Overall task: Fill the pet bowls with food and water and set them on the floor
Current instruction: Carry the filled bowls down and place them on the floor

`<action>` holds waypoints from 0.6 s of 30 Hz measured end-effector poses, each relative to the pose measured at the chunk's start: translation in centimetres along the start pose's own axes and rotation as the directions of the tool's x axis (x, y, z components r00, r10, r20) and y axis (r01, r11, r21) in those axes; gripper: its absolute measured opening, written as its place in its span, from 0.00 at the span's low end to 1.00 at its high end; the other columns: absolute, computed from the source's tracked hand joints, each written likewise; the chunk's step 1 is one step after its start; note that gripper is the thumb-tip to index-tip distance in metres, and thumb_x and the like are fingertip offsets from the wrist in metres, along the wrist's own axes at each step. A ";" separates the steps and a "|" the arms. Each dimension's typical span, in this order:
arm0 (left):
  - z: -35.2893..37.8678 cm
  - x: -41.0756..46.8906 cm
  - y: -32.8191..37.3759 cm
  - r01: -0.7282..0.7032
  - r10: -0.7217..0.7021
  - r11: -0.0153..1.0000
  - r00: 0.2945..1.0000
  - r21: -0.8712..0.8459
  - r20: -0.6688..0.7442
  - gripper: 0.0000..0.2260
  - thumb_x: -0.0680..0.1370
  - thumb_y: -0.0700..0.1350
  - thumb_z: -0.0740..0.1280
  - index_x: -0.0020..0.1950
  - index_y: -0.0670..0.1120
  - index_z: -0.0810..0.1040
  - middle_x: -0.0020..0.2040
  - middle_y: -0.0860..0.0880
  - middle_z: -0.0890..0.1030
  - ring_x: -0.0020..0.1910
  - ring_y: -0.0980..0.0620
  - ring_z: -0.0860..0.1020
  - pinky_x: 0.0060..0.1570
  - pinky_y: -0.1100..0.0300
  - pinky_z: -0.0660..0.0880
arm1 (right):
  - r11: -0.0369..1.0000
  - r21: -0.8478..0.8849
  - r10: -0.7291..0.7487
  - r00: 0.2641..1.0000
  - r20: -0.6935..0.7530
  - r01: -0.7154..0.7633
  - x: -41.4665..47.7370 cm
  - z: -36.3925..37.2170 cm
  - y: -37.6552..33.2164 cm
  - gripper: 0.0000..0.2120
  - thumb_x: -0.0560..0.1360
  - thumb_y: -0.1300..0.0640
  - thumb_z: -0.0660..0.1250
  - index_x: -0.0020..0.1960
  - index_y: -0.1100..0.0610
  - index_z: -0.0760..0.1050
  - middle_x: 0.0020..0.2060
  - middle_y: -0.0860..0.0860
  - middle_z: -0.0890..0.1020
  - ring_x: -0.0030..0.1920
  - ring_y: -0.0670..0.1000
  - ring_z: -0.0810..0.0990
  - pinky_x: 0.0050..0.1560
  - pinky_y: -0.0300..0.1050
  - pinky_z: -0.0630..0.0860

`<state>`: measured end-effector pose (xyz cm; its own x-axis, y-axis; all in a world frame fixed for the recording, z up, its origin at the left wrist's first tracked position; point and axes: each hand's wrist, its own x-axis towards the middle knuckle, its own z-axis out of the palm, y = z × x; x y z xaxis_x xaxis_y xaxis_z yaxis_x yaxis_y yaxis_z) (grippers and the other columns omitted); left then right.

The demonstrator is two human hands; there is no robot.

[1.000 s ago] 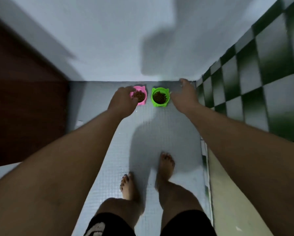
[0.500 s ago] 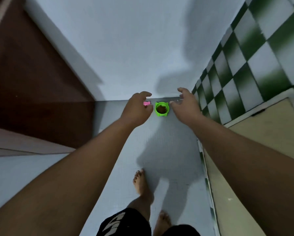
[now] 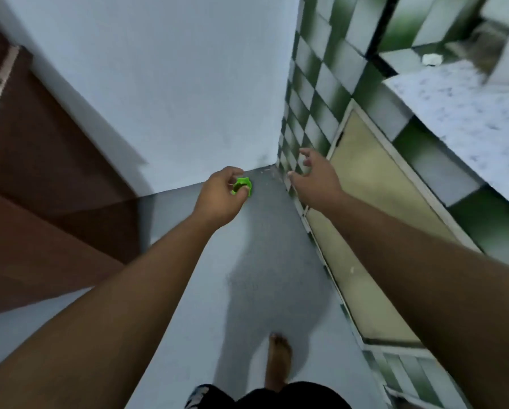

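Arms out fwd: L hand grip loosely curled, R hand grip splayed wide, both empty.

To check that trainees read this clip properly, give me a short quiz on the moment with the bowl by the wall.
1. True or false: the green bowl sits on the counter.
2. The right hand is nearest: A) brown door, B) checkered tiles, C) counter.
3. How many bare feet show?
Key: 1 false, it is on the floor; 2 B; 3 one foot.
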<state>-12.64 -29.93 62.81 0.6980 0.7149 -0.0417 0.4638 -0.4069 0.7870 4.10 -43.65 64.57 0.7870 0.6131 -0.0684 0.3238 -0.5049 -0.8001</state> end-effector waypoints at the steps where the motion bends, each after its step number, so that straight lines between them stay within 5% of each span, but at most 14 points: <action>1: 0.1 -1.7 0.4 -0.021 0.021 1.000 1.000 -0.004 0.014 0.14 0.78 0.47 0.71 0.64 0.50 0.79 0.53 0.49 0.81 0.52 0.50 0.81 0.58 0.54 0.77 | 1.000 0.006 0.004 1.000 -0.029 -0.003 -2.1 -0.8 -0.1 0.28 0.77 0.53 0.69 0.75 0.54 0.65 0.69 0.55 0.73 0.66 0.53 0.75 0.67 0.51 0.73; 12: 2.9 -17.4 7.3 -0.304 0.313 0.950 0.910 -0.076 0.273 0.17 0.80 0.49 0.70 0.68 0.50 0.77 0.56 0.51 0.79 0.55 0.53 0.78 0.53 0.59 0.74 | 0.987 0.079 0.158 0.929 -0.336 -0.140 -25.6 -6.3 2.4 0.29 0.77 0.54 0.70 0.75 0.54 0.65 0.65 0.55 0.74 0.51 0.50 0.78 0.49 0.41 0.73; 18: 9.6 -26.2 13.5 -0.443 0.465 0.882 0.764 -0.160 0.448 0.15 0.78 0.48 0.72 0.65 0.51 0.78 0.54 0.51 0.79 0.53 0.52 0.80 0.53 0.57 0.77 | 0.955 0.145 0.294 0.785 -0.545 -0.258 -38.1 -13.6 6.9 0.27 0.77 0.53 0.69 0.73 0.51 0.66 0.63 0.53 0.75 0.48 0.52 0.82 0.51 0.51 0.81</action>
<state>-19.48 -59.61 68.64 0.9931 0.1018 0.0576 0.0128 -0.5843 0.8115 -16.47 -78.76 69.75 0.9994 0.0011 0.0358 0.0304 -0.5526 -0.8329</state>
